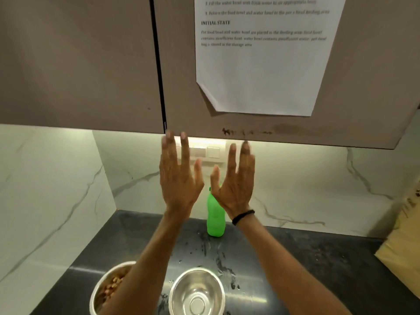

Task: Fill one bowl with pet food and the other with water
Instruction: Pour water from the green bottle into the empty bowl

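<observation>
**Both hands raised, nothing held**

The left hand (179,178) and right hand (234,183) are lifted with fingers spread, empty. On the dark counter (295,258), the left bowl (106,289) holds kibble, while the right bowl (196,292) looks empty, probably waiting for water from the green bottle (214,219) standing behind.
</observation>
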